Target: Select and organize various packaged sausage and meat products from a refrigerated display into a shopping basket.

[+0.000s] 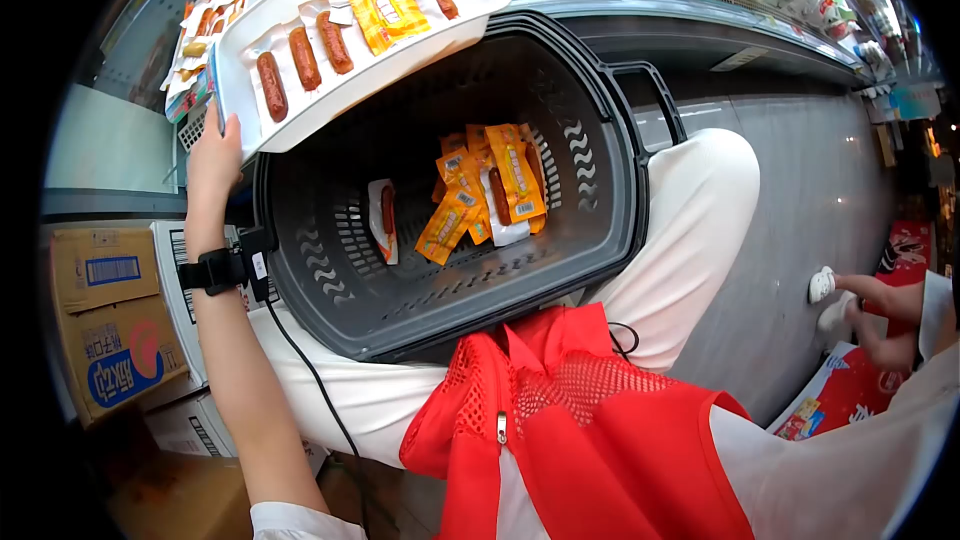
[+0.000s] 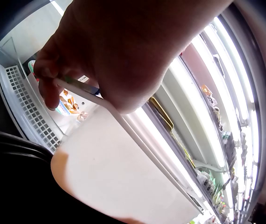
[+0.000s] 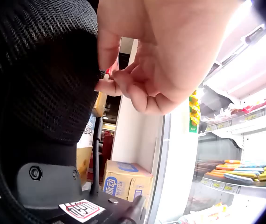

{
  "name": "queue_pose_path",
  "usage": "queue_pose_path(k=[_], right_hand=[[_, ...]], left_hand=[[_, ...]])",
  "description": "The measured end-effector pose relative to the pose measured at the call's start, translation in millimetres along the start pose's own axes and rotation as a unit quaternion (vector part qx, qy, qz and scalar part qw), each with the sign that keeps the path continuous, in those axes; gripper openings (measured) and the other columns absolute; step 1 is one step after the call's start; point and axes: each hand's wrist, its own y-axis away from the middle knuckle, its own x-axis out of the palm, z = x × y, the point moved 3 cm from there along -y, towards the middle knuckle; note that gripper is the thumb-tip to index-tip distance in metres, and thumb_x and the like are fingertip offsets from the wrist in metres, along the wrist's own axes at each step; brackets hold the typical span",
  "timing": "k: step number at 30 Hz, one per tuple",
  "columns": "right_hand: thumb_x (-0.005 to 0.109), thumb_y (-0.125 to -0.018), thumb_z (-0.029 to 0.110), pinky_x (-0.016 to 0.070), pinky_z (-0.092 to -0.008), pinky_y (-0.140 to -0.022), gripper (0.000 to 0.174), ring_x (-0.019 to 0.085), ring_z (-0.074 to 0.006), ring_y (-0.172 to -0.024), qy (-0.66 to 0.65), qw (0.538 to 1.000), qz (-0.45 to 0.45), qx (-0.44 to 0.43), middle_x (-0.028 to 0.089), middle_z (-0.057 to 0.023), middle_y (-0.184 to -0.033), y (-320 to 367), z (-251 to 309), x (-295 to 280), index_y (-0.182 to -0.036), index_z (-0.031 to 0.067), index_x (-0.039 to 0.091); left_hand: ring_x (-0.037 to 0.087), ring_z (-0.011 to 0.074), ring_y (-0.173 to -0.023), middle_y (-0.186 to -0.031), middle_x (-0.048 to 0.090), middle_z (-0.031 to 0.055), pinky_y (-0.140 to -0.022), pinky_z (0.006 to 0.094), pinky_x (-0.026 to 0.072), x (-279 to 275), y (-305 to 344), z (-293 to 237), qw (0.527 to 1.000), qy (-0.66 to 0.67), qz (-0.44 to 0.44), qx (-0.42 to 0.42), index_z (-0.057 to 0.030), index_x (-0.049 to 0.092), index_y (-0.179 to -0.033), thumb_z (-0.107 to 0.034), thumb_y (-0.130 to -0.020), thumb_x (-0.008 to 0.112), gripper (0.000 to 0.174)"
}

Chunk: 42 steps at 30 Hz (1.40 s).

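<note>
Our left hand (image 1: 215, 160) gripped the left end of a white tray (image 1: 400, 65), the fingers at its rim; the left wrist view showed the fingers bent over that edge. The tray stood beyond a dark grey basket (image 1: 600, 155), overlapping its far rim in our view, though we could not tell whether the two touched. In the tray we saw four reddish-brown sausages (image 1: 304, 58) on pale wrappers, and a yellow packet (image 1: 385, 7) between the third and the fourth.

Our right hand (image 3: 165, 60) showed only in the right wrist view, its fingers curled beside a black mesh piece (image 3: 53, 79); we could not tell whether its grip pinched anything.

Inside the basket, a pile of orange packets (image 1: 515, 175) lay toward the right, with a sausage in a white wrapper (image 1: 498, 195) among them. Another wrapped sausage (image 1: 388, 210) lay apart, to their left. The basket was close against our white trousers (image 1: 700, 210) and red vest (image 1: 600, 420), its black handle (image 1: 667, 100) sticking out at the right. Cardboard boxes (image 1: 115, 310) stood at our left, a second tray (image 1: 215, 30) of goods sat beyond our hand, and a display case (image 1: 640, 15) ran along the far side.
</note>
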Motion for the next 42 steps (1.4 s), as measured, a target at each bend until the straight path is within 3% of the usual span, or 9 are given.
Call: queue_pose_path(k=[7, 27, 42], right_hand=[[0.055, -0.081, 0.020, 0.0478, -0.0270, -0.069, 0.034, 0.056, -0.0199, -0.083, -0.026, 0.999, 0.020, -0.001, 0.056, -0.0120, -0.106, -6.7, 8.1, 7.7, -0.110, 0.0020, 0.050], [0.052, -0.084, 0.020, 0.0480, -0.0243, -0.069, 0.036, 0.056, -0.0166, -0.082, -0.065, 0.998, -0.006, 0.003, 0.055, -0.0123, -0.107, -5.4, 7.8, 7.7, -0.114, 0.0005, 0.047], [0.049, -0.086, 0.021, 0.0482, -0.0222, -0.068, 0.037, 0.056, -0.0141, -0.081, -0.083, 0.997, 0.000, -0.006, 0.055, -0.0126, -0.109, -11.1, 5.6, 10.7, -0.116, -0.0006, 0.045]], left_hand=[[0.059, 0.0303, -0.053, -0.080, 0.060, 0.0224, -0.053, 0.0370, 0.0486, 2.3, -4.3, 5.6, 0.999, -0.014, 0.003, 0.035, -0.0134, 0.029, -0.132, -0.032, -0.085, 0.036, 0.050], [0.058, 0.0280, -0.049, -0.075, 0.060, 0.0218, -0.054, 0.0368, 0.0483, -0.4, 0.9, -1.3, 0.999, -0.017, 0.008, 0.032, -0.0092, 0.029, -0.131, -0.031, -0.086, 0.035, 0.051], [0.059, 0.0280, -0.052, -0.084, 0.060, 0.0220, -0.054, 0.0364, 0.0491, -1.6, 5.8, -3.6, 0.999, -0.019, 0.009, 0.028, -0.0094, 0.027, -0.132, -0.030, -0.086, 0.035, 0.051]])
